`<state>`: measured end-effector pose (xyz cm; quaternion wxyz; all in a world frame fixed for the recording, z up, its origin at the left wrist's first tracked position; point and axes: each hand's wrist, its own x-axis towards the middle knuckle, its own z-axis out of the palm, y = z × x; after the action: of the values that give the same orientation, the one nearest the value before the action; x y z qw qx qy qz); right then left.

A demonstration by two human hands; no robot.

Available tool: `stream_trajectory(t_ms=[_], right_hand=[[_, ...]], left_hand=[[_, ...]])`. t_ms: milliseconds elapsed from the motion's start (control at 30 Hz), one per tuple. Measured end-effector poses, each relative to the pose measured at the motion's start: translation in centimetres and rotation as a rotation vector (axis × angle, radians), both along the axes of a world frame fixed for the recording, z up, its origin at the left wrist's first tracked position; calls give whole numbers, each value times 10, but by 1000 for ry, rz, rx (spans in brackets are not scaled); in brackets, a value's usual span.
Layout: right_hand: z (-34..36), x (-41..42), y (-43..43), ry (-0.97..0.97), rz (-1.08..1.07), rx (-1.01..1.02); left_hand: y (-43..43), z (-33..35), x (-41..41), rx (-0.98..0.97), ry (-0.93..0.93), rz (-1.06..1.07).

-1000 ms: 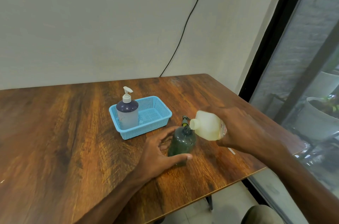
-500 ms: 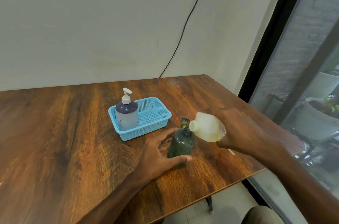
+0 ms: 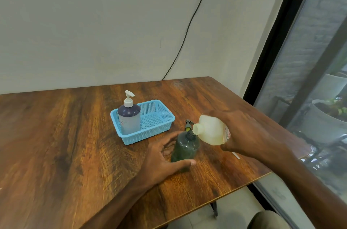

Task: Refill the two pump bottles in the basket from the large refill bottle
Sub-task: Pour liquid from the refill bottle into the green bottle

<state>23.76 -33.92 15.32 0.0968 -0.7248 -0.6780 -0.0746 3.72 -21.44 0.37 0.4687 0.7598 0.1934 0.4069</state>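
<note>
Now left grip [image 3: 161, 161] clasps rounded green bottle [image 3: 185, 149]; right grip [image 3: 247, 135] clasps milky refill bottle [image 3: 210, 131].

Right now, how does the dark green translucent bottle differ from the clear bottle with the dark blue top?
Place: dark green bottle on wooden table; blue-topped bottle in light blue basket. Top: green bottle's neck open; blue-topped bottle has a white pump. Hold: left hand grips green bottle; blue-topped bottle untouched. Both upright.
</note>
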Motion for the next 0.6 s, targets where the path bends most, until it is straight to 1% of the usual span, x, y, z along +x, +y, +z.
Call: stream_trajectory(t_ms=[600], right_hand=[[0, 1, 1, -5, 14, 17]], left_hand=[[0, 0, 1, -2, -6, 3]])
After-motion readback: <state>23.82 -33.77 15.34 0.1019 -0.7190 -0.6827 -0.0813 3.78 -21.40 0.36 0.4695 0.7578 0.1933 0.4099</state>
